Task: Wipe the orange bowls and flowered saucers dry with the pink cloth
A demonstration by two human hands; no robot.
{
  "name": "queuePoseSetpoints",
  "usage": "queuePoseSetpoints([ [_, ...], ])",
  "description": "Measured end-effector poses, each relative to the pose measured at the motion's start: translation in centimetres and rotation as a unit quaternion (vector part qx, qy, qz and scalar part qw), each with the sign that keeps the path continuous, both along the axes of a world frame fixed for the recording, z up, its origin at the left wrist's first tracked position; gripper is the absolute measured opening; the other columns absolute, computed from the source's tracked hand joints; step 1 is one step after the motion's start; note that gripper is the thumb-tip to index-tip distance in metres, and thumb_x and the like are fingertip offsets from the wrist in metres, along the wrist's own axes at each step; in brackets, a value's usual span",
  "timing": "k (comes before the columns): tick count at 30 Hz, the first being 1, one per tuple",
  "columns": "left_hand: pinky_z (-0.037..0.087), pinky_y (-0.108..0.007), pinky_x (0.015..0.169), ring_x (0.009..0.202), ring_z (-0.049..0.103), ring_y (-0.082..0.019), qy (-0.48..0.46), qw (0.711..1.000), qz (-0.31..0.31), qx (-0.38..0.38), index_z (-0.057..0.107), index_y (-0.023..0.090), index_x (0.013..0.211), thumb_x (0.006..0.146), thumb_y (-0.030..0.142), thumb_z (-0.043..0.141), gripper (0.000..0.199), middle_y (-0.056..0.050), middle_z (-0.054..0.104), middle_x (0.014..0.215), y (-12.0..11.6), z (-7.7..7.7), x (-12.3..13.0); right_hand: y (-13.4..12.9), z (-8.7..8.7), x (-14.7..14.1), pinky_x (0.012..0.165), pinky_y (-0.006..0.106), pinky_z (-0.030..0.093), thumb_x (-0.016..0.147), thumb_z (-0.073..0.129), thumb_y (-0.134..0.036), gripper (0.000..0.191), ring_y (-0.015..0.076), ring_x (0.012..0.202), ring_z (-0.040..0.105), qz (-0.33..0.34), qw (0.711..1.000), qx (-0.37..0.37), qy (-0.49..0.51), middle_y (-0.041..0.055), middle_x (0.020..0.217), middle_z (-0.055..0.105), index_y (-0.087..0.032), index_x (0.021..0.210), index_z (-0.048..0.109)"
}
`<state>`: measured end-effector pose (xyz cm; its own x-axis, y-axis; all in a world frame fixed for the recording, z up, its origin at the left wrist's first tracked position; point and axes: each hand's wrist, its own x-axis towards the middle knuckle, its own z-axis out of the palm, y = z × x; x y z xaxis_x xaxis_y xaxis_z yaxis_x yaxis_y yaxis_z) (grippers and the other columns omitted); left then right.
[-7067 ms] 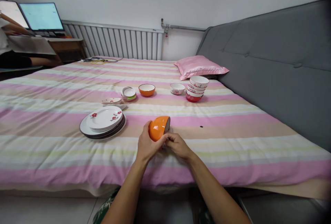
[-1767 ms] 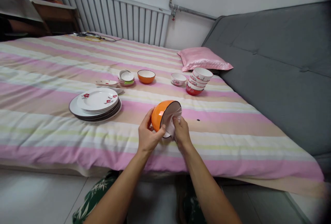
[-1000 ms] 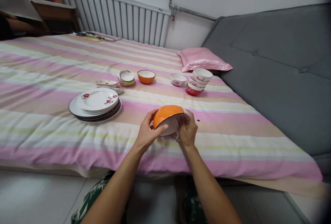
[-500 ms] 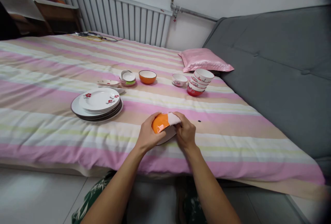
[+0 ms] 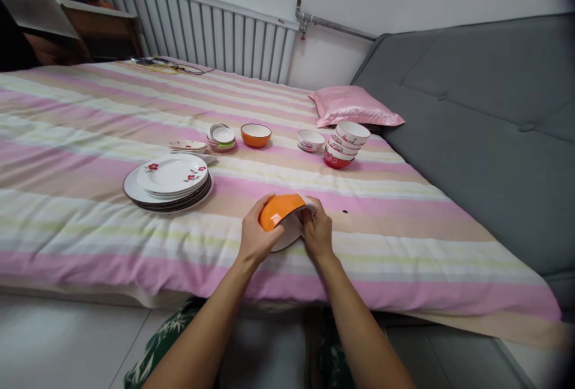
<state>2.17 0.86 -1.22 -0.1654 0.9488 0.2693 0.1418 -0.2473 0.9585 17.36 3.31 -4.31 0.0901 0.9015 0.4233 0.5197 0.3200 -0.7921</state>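
Observation:
An orange bowl [image 5: 281,208] with a white inside and a dark rim is tilted on its side near the front of the bed. My left hand [image 5: 257,230] grips its left side, thumb at the rim and fingers behind. On the opposite side, my right hand [image 5: 318,228] is closed on a white cloth [image 5: 309,204] pressed over the bowl's rim. Most of the cloth is hidden by the fingers, and whether it is cloth or paper is hard to tell.
Left of my hands is a stack of plates [image 5: 173,175]. Farther back are small dishes [image 5: 223,135], another orange bowl [image 5: 256,135], a single white bowl [image 5: 311,140] and a leaning bowl stack [image 5: 345,145]. Behind these lies a pink pillow [image 5: 354,106]. A grey headboard [image 5: 476,119] borders the right.
My right hand has slid slightly left with the white cloth, which now covers less of the orange outside. The bowl has turned a little, showing more of its inside.

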Motion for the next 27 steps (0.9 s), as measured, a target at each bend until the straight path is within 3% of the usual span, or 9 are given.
queuePoseSetpoints([
  [9, 0.042, -0.04, 0.1, 0.111, 0.057, -0.029, -0.065, 0.997, 0.009, 0.047, 0.06, 0.01, 0.115, 0.055, 0.022, 0.056, 0.061, -0.013, 0.064, 0.117, 0.0, -0.2, 0.2, -0.1, -0.4, -0.6, 0.068, 0.028, 0.045, 0.091, 0.042, -0.045, 0.032, 0.0197, 0.075, 0.063, -0.004, 0.998, -0.013, 0.059, 0.0027, 0.083, 0.069, -0.021, 0.104, 0.059],
  [18, 0.041, -0.038, 0.102, 0.114, 0.056, -0.028, -0.112, 0.989, 0.032, 0.093, 0.059, 0.014, 0.119, 0.059, 0.019, 0.056, 0.06, -0.009, 0.064, 0.121, 0.1, -1.2, 0.2, -0.5, -0.3, -1.2, 0.074, 0.032, 0.046, 0.091, 0.042, -0.047, 0.037, 0.0244, 0.089, 0.065, -0.003, 0.997, -0.046, 0.061, 0.0082, 0.094, 0.071, -0.02, 0.108, 0.059],
  [27, 0.043, -0.038, 0.099, 0.113, 0.056, -0.028, -0.128, 0.985, 0.061, 0.1, 0.06, 0.017, 0.118, 0.062, 0.021, 0.055, 0.057, -0.007, 0.063, 0.119, 0.2, -1.5, 0.3, -1.0, -0.3, -1.6, 0.066, 0.03, 0.043, 0.091, 0.04, -0.048, 0.037, 0.0236, 0.077, 0.063, -0.003, 0.998, -0.062, 0.005, 0.0089, 0.084, 0.07, -0.017, 0.096, 0.06],
])
